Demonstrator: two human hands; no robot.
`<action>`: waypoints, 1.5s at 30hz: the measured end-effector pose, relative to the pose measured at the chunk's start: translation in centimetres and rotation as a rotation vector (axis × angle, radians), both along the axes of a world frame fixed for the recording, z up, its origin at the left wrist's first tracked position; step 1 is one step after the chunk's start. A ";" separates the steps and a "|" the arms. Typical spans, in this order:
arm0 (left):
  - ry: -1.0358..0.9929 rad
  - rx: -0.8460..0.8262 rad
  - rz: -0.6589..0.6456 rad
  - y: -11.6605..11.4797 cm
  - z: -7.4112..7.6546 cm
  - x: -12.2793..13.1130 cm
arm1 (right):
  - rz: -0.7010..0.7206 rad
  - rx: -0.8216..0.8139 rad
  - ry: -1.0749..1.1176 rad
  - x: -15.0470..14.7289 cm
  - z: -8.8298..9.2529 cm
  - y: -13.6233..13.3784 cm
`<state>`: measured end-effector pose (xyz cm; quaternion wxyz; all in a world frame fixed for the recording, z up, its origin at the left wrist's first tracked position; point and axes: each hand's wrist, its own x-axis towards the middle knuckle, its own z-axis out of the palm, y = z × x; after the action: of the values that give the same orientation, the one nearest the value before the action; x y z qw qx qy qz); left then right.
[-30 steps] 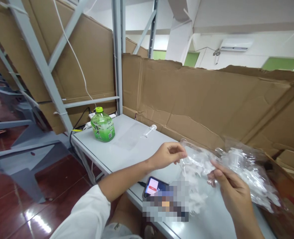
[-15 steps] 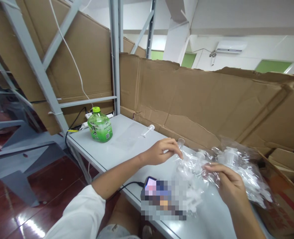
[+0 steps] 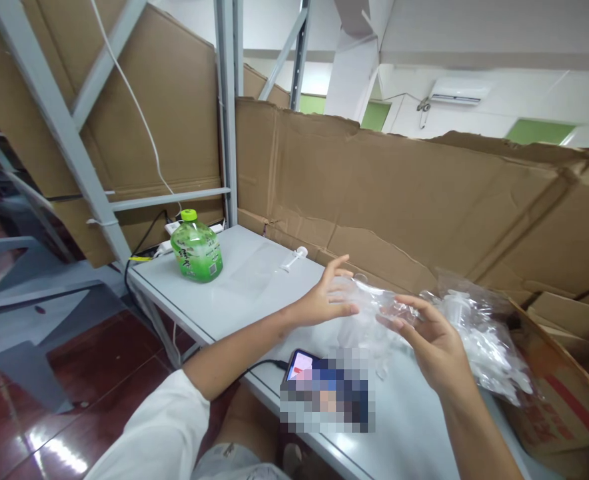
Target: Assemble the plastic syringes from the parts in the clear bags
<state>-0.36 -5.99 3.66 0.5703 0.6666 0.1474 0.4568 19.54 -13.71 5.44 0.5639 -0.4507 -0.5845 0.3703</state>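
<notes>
My left hand [image 3: 324,299] has its fingers spread wide and holds nothing. The fingertips are at the near end of a clear plastic bag [image 3: 479,337], but glare on the film stops me confirming contact. My right hand [image 3: 432,341] is palm-up with the fingers loosely curled against the same film. I cannot tell whether thumb and fingers pinch it or only rest on it.

The bag lies on the grey table [image 3: 234,300] with its long axis left to right. Its crumpled neck points toward my hands and its bulk runs toward the carton [image 3: 554,407] at the right edge. The film is thin, wrinkled and glossy. Inside are many small white translucent moulded parts [image 3: 457,308], too jumbled and blurred to identify one by one.

One white plunger-shaped piece [image 3: 294,259] lies apart, near the cardboard wall [image 3: 374,193]. A squat green bottle [image 3: 195,248] with a lime cap stands upright at the far-left corner. A phone [image 3: 298,365] with a cable [image 3: 264,365] attached lies at the near edge, partly pixelated. The carton is cut off by the frame.
</notes>
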 end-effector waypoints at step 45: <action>-0.082 -0.181 0.217 -1.8 -1.6 2.0 | -0.353 0.001 -0.059 -1.0 -2.5 -0.7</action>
<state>1.69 -7.75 2.05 0.5810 0.5734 0.2356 0.5274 18.58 -14.42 2.92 0.6030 -0.5567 -0.5128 0.2519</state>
